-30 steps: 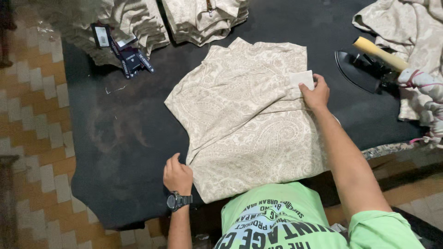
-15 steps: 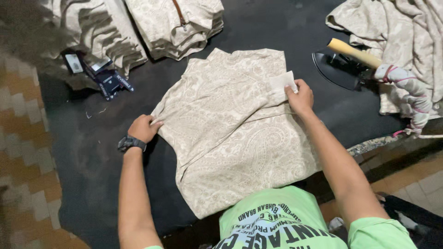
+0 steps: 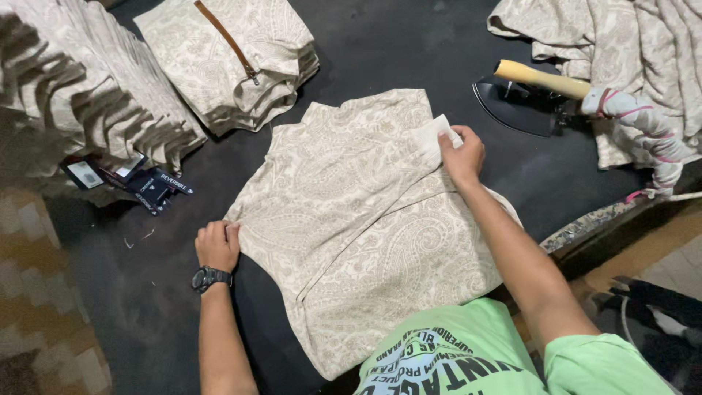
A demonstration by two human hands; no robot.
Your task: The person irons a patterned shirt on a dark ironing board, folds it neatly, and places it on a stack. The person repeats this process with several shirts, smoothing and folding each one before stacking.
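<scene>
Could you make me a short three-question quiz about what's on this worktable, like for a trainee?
1. True or false: the left hand rests on the left edge of the beige paisley garment.
2. What does the right hand pinch? A) a white tag B) the iron C) scissors
3. Fill in: the iron with the yellow handle sits on the ____ side of the black table.

Key: 1 true. 2 A, the small white tag at the garment's upper right. 3 right, beyond the right hand.
</scene>
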